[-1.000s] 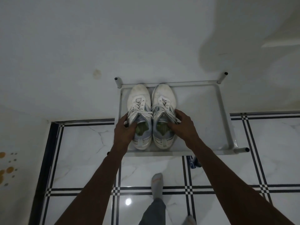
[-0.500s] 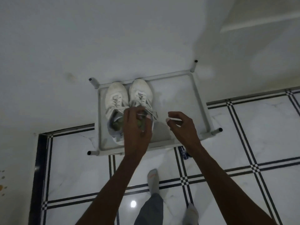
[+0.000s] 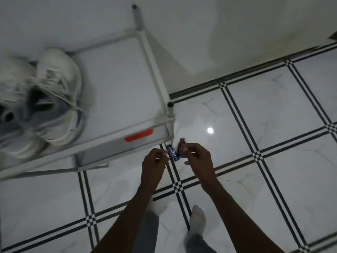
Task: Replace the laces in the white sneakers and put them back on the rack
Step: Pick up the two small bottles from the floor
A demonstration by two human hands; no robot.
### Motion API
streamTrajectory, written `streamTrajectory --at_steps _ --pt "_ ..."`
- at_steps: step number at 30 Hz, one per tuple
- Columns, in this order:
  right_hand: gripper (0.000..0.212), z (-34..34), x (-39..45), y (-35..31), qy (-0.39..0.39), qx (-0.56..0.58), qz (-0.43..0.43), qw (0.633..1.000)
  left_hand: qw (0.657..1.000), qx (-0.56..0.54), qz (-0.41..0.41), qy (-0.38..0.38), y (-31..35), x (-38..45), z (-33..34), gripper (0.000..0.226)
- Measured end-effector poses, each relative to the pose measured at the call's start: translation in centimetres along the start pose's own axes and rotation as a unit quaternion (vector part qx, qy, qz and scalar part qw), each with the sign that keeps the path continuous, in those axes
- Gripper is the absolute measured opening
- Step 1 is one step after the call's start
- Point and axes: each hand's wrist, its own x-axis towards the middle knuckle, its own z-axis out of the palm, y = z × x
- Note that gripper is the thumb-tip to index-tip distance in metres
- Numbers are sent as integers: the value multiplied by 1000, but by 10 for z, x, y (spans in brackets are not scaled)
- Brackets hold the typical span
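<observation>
white sneakers (image 3: 45,99) sit on the rack (image 3: 156,70) well left of both hands, left hand (image 3: 155,161) and right hand (image 3: 197,157) curled, can't tell what they're pinching

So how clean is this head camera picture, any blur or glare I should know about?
Head view: dim overall; the white sneakers at the left edge are smeared by motion blur; a small bright glare spot sits on the glossy floor tile; the rack frame looks bowed by the wide lens; the hands stay fairly sharp.
</observation>
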Motion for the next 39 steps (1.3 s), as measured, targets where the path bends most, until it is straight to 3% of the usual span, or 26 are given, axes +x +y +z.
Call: streamTrajectory --at_steps 6,11,13,17,20,22,26,31,36,39 --pt "13 -10 76 146 7 -68 66 995 990 13 -139 -6 -116 71 70 10" --pt "15 11 161 247 30 -172 51 983 983 88 -161 -3 -218 161 121 9" --pt "26 28 193 290 39 -217 36 975 980 119 -161 -1 -252 193 138 8" --pt "71 57 246 365 5 -267 78 961 977 142 -153 41 -303 249 165 23" --pt "71 64 261 396 26 -248 81 965 975 135 -165 53 -336 269 176 43" --pt "66 64 268 404 41 -236 74 968 974 150 -162 60 -351 276 184 54" --pt "61 60 271 407 61 -212 56 974 973 139 -168 76 -347 270 193 53" --pt "55 37 243 391 91 -190 52 976 974 146 -171 21 -325 229 189 24" --pt "42 -11 184 325 121 -160 41 979 975 95 -193 -46 -261 166 189 16" --pt "33 -44 153 262 128 -149 27 980 978 81 -183 -60 -212 133 191 55"
